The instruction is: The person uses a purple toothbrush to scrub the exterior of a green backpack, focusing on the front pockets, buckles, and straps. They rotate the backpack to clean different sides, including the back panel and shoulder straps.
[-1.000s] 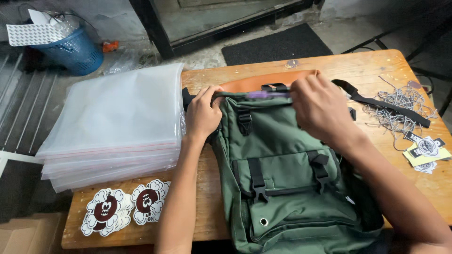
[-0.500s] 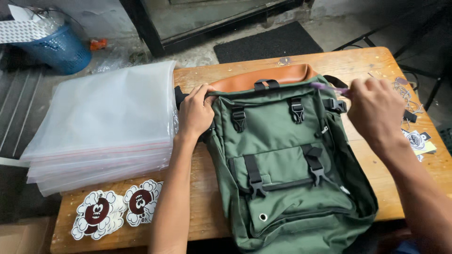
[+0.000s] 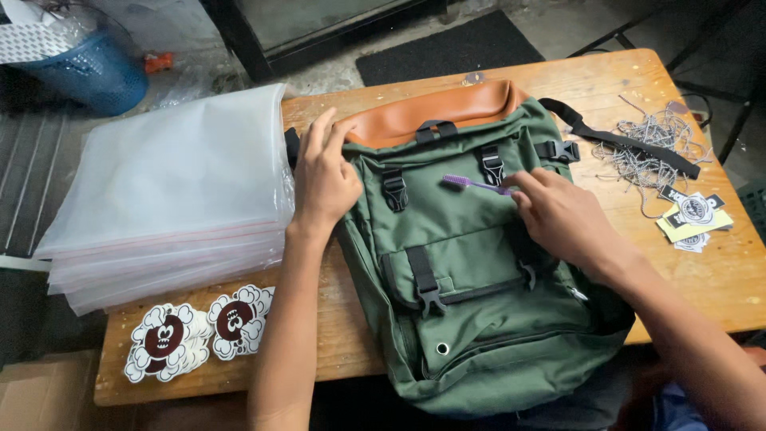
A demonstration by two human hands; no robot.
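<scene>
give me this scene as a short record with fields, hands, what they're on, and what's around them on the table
left hand: flat on the top left corner of the green backpack
right hand: holds a purple toothbrush against the backpack's flap
backpack: lying on the wooden table, tan top edge away from the person
left of backpack: stack of clear plastic bags, round stickers
right of backpack: tangle of strings, paper tags
</scene>
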